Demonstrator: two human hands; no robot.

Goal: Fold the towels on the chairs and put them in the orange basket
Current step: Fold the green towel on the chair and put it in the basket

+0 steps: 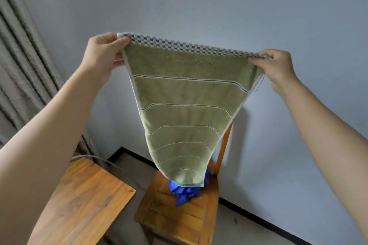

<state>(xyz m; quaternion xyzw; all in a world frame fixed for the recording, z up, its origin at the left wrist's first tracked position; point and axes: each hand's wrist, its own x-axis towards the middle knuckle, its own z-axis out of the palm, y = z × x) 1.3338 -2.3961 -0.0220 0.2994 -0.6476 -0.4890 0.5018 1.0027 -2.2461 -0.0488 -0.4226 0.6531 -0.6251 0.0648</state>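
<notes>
A green towel [185, 105] with a checkered top border and thin curved stripes hangs spread out in front of me. My left hand [103, 53] pinches its top left corner and my right hand [276, 65] pinches its top right corner, both raised to the same height. The towel's lower end hangs down over a wooden chair [179, 215]. A crumpled blue towel [185, 193] lies on the chair seat, partly hidden behind the green one. The orange basket is not in view.
A wooden table [83, 201] stands at the lower left, next to the chair. A grey curtain [20, 65] hangs along the left edge. A pale wall with a dark skirting board runs behind the chair. A grey cable lies on the floor between table and wall.
</notes>
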